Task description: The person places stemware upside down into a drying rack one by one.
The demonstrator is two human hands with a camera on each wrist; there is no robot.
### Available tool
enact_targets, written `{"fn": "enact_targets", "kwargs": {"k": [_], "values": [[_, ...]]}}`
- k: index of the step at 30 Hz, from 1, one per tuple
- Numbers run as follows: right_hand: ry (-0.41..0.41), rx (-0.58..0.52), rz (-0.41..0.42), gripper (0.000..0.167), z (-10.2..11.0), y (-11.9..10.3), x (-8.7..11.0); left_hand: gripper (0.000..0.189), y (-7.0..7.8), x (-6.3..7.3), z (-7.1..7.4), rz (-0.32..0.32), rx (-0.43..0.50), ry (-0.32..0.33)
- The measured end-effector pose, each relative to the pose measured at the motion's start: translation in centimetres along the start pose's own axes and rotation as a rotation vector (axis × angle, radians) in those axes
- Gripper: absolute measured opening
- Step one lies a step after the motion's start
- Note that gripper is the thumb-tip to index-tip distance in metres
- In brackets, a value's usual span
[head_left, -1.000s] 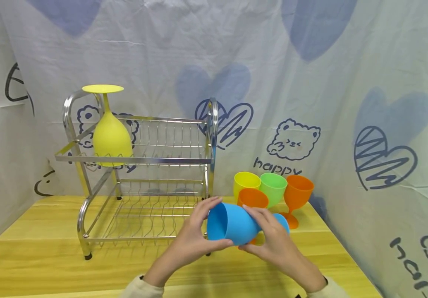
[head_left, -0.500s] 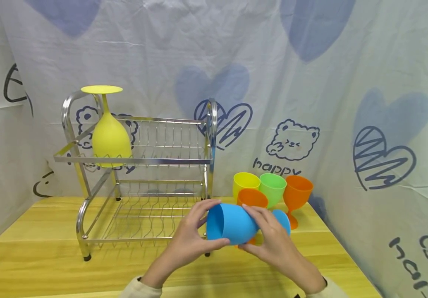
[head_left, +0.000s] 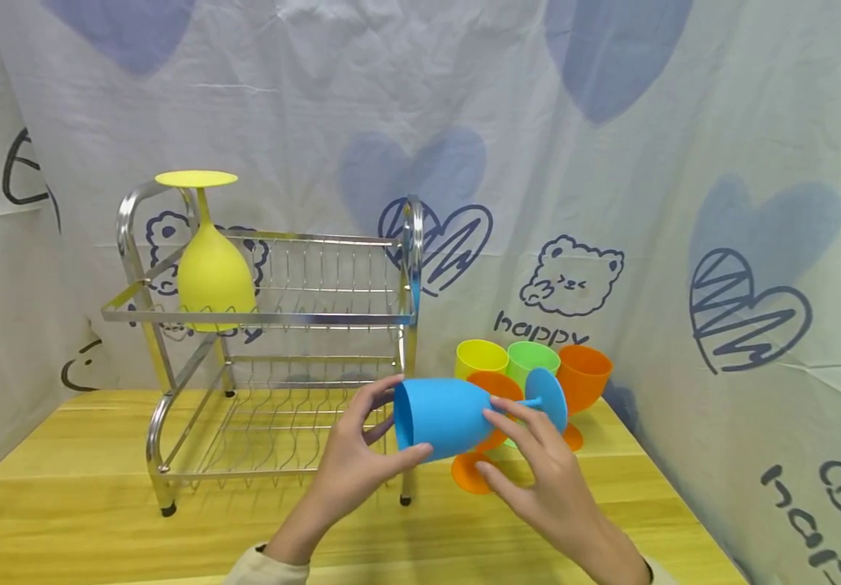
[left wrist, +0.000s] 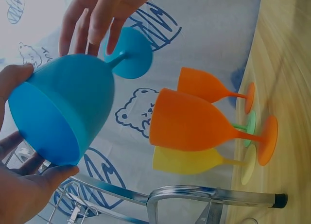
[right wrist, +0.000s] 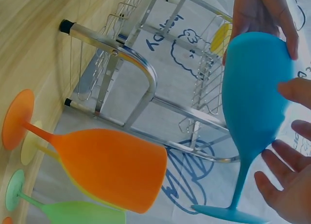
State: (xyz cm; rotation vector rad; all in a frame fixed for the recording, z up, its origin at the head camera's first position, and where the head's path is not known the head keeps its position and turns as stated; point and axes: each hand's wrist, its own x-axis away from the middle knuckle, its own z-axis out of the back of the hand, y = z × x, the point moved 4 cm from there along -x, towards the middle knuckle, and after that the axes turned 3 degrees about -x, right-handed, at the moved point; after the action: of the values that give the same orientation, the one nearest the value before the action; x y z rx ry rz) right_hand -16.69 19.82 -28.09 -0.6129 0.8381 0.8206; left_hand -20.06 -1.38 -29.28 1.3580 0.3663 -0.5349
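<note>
Right of the rack, the left grip pinches the blue cup, tipped sideways. The right grip touches it, fingers apart. Turning it seems the step; next needs steady holding.

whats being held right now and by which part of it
A blue goblet, held by its bowl near the rim in the left hand; the right hand is at the bowl's stem end, without a clear grip.
</note>
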Motion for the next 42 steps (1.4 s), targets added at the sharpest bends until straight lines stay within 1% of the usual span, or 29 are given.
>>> {"fn": "enact_targets", "kwargs": {"k": [3,5,7,8,9,11,13,15,17,18,20,23,26,36,39,42], "values": [[0.046,-0.055,0.006,0.048,0.1,-0.2,0.1,0.071,0.0,0.0,0.3,0.025,0.044,0.023],[0.069,-0.071,-0.005,0.041,0.0,-0.2,0.2,0.071,0.0,0.0,0.5,0.042,0.101,0.034],[0.084,-0.086,-0.049,0.037,-0.1,-0.1,0.3,0.071,0.0,-0.1,0.6,0.054,0.17,0.045],[0.083,-0.11,-0.093,0.037,-0.1,0.0,0.3,0.071,0.0,-0.1,0.7,0.057,0.204,0.048],[0.071,-0.155,-0.164,0.039,-0.2,0.3,0.2,0.071,0.0,-0.1,0.7,0.06,0.238,0.05],[0.029,-0.306,-0.353,0.047,-0.5,0.9,0.1,0.07,0.1,-0.1,0.7,0.064,0.297,0.048],[-0.006,-0.491,-0.578,0.048,-0.9,1.6,0.0,0.07,0.0,0.0,0.6,0.079,0.341,0.036],[-0.013,-0.702,-0.766,0.051,-1.2,2.0,-0.2,0.071,0.0,0.1,0.4,0.093,0.373,0.02],[-0.003,-0.867,-0.872,0.054,-1.4,2.1,-0.5,0.071,0.0,0.1,0.2,0.101,0.398,0.005],[0.009,-0.936,-0.899,0.055,-1.5,2.1,-0.6,0.072,0.0,0.1,0.0,0.103,0.408,-0.001],[0.032,-1.044,-0.928,0.057,-1.6,2.0,-0.9,0.073,-0.1,0.2,-0.2,0.102,0.419,-0.01],[0.058,-1.101,-0.941,0.057,-1.7,2.0,-1.1,0.074,-0.2,0.2,-0.4,0.104,0.425,-0.013],[0.072,-1.107,-0.949,0.057,-1.8,2.0,-1.2,0.075,-0.4,0.2,-0.5,0.114,0.423,-0.013],[0.119,-1.143,-0.931,0.06,-2.3,1.8,-1.4,0.075,-0.5,0.2,-0.4,0.124,0.409,-0.012],[0.139,-1.148,-0.923,0.059,-2.3,1.6,-1.4,0.075,-0.4,0.3,-0.3,0.1,0.389,-0.035],[0.163,-1.152,-0.901,0.058,-2.3,1.5,-1.6,0.071,0.2,0.4,0.2,0.046,0.35,-0.063]]}}
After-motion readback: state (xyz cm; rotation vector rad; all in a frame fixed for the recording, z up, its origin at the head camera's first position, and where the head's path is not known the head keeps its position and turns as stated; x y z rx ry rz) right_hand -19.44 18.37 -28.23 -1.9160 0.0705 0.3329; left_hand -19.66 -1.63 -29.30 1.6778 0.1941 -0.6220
